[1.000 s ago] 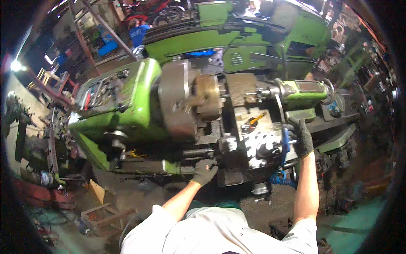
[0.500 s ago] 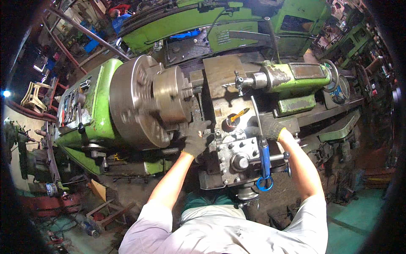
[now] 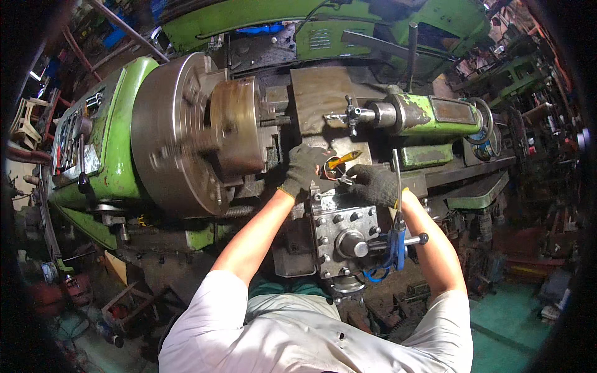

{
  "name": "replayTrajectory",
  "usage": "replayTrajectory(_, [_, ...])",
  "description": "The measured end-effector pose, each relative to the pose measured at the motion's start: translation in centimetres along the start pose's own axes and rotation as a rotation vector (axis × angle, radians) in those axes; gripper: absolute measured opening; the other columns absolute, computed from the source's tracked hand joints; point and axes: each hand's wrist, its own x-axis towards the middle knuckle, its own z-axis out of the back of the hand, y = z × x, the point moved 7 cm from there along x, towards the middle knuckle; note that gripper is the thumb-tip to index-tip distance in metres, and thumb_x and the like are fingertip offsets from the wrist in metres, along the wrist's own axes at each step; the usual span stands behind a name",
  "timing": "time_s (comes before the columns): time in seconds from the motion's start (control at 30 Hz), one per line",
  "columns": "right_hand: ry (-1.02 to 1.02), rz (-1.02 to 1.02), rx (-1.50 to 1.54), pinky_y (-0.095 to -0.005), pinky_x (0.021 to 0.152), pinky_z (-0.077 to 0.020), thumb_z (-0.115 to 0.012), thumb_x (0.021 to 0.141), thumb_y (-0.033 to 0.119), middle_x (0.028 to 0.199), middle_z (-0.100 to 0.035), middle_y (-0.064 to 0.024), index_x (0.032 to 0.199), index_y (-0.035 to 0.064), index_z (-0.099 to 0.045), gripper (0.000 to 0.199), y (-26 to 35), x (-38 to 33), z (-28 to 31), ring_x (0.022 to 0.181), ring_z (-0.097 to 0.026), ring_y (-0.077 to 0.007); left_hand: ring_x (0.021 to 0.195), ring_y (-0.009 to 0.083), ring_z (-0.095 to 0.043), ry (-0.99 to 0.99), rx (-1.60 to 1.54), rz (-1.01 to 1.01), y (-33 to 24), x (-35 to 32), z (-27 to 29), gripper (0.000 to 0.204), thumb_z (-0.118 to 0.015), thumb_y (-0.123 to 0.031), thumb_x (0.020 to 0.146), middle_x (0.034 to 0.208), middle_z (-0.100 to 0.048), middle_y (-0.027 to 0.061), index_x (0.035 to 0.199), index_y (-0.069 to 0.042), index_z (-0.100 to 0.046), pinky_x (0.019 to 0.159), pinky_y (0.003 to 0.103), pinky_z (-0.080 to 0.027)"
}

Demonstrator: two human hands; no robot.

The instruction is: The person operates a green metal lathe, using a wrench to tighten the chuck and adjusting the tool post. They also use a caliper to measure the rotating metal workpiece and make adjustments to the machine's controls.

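Both my hands wear dark knitted gloves and reach over the lathe's carriage. My left hand curls its fingers against the left side of a small round tin. A brush with a yellow-orange handle leans in this tin. At the tin's right side, my right hand has its fingers bent together near a small shiny metal piece; what they hold is unclear. Just below is the square tool post with its bolts and clamping lever. Left of my left hand, a brown cylindrical workpiece sits in the large chuck, which looks motion-blurred.
The green tailstock at right carries a drill bit pointing toward the workpiece. A blue-handled tool with a long metal rod stands by my right forearm. At left is the green headstock with levers. Another green machine stands behind.
My left hand has moved from beside the tool post up to the tin. The right hand stays by the tin. The view has shifted, and the blue-handled tool appears turned.
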Motion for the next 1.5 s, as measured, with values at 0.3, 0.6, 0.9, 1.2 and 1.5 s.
replayTrajectory(0.3, [-0.426, 0.051, -0.025, -0.0433, 0.091, -0.056, -0.072, 0.095, 0.022, 0.111, -0.073, -0.0203, 0.113, 0.0003, -0.073, 0.029, 0.4, -0.7, 2.1, 0.103, -0.071, -0.0376, 0.106, 0.0255, -0.05, -0.144, 0.007, 0.131, -2.0, -0.4, 4.8, 0.085, -0.086, -0.067, 0.051, 0.114, -0.062, -0.0038, 0.124, -0.026, -0.073, 0.094, 0.046, -0.036])
replayTrajectory(0.6, [-0.585, 0.199, -0.133, -0.0489, 0.082, -0.0561, -0.072, 0.092, 0.032, 0.107, -0.073, -0.0199, 0.119, 0.0095, -0.072, 0.036, -0.3, 0.3, 1.5, 0.097, -0.071, -0.0388, 0.094, 0.0268, -0.054, -0.231, 0.031, 0.113, -3.3, 0.3, 6.6, 0.069, -0.088, -0.054, 0.055, 0.105, -0.062, 0.0012, 0.113, -0.02, -0.074, 0.081, 0.044, -0.04])
replayTrajectory(0.9, [-0.563, 0.094, -0.156, -0.0504, 0.073, -0.0549, -0.072, 0.088, 0.028, 0.09, -0.072, -0.0193, 0.112, 0.0088, -0.071, 0.03, 1.1, -0.1, 1.2, 0.085, -0.07, -0.0394, 0.096, 0.0294, -0.057, -0.264, 0.079, 0.079, -3.1, 0.3, 7.6, 0.071, -0.088, -0.049, 0.063, 0.109, -0.06, 0.0065, 0.125, -0.02, -0.072, 0.08, 0.045, -0.042])
replayTrajectory(1.2, [-0.597, 0.254, -0.402, -0.0505, 0.063, -0.0516, -0.07, 0.09, 0.033, 0.08, -0.068, -0.014, 0.111, 0.0089, -0.068, 0.031, 1.8, -1.4, 1.9, 0.075, -0.068, -0.037, 0.099, 0.0298, -0.057, -0.267, 0.089, 0.15, -3.7, 0.8, 8.4, 0.06, -0.088, -0.048, 0.064, 0.11, -0.062, 0.0046, 0.117, -0.025, -0.073, 0.083, 0.048, -0.042])
replayTrajectory(1.5, [-0.436, -0.042, 0.075, -0.0502, 0.08, -0.0573, -0.069, 0.093, 0.034, 0.102, -0.074, -0.0205, 0.12, 0.0083, -0.068, 0.038, -1.4, -0.3, 0.1, 0.094, -0.072, -0.0409, 0.106, 0.0322, -0.056, -0.321, 0.123, 0.072, -3.3, 0.7, 8.5, 0.059, -0.087, -0.048, 0.065, 0.115, -0.061, 0.0058, 0.118, -0.026, -0.074, 0.093, 0.051, -0.04])
